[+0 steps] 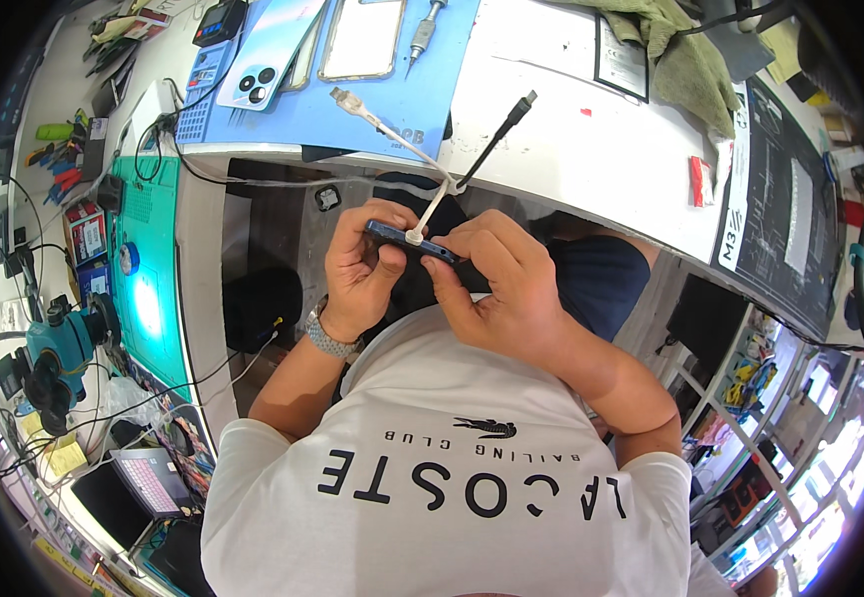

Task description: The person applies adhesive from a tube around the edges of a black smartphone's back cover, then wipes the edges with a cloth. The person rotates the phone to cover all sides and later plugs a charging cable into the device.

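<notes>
A dark blue phone (388, 233) is held edge-on in front of my body. My left hand (360, 267) is closed on one end of it, thumb below and fingers above. The other end is pinched between thumb and fingers of my right hand (499, 284). From the phone's edge rises a white plug (414, 237), which looks seated in its port. This plug belongs to a branching charging cable; its white connector (348, 102) and black connector (519, 111) stick out over the bench edge, with nothing attached to them.
On the blue work mat (352, 129) lie a light-blue phone (268, 60), a clear phone case (362, 40) and a precision screwdriver (426, 35). A green cloth (685, 70) is at the far right. Leftward stand a teal microscope (59, 348) and a lit green mat (148, 239).
</notes>
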Demonstrator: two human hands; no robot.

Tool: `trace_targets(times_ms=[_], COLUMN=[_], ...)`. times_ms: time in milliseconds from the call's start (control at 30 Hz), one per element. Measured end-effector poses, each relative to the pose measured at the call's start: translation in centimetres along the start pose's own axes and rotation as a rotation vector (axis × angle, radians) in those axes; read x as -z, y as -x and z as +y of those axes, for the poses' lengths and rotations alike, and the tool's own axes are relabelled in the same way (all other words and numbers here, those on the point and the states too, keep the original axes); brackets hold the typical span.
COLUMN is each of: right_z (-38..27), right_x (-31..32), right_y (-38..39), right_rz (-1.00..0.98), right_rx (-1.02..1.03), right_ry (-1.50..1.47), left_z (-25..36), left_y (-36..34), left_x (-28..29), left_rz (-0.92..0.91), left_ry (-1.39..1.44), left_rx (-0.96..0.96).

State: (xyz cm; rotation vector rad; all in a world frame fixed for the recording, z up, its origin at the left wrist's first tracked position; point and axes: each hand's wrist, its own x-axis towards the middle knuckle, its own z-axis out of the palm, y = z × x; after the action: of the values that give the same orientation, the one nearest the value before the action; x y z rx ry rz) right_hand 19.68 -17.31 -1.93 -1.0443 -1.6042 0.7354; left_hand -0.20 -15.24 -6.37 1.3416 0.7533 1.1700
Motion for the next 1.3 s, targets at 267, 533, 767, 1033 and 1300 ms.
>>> trace_targets(times_ms=[267,533,767,1033,1300], right_z=[0.2,0.0,-0.2,-1.0,8.4], right_x=[0.2,0.1,0.6,10.7,28.5], right_y=[0.2,0.1,-0.2,-3.7,-9.8], right_rz=[0.004,-0.006,0.023,0.388,0.898], right_rx=[0.027,0.009,-0.073,-0.267,-0.177], right_ry=[0.019,0.032,-0.022,0.282,0.064], left_z=[0.0,-0.9,-1.0,2.1,2.6], left_y=[0.1,0.1,0.6,-1.1,-1.9], left_x=[0.1,0.5,0.8,0.0,0.8], left_rz=[-0.028,-0.038,-0.02,0.134,0.074], left_ry=[0.007,0.091,0.186,0.147,0.029], left_rx=[0.083,0.162,0.272,0.357,0.407])
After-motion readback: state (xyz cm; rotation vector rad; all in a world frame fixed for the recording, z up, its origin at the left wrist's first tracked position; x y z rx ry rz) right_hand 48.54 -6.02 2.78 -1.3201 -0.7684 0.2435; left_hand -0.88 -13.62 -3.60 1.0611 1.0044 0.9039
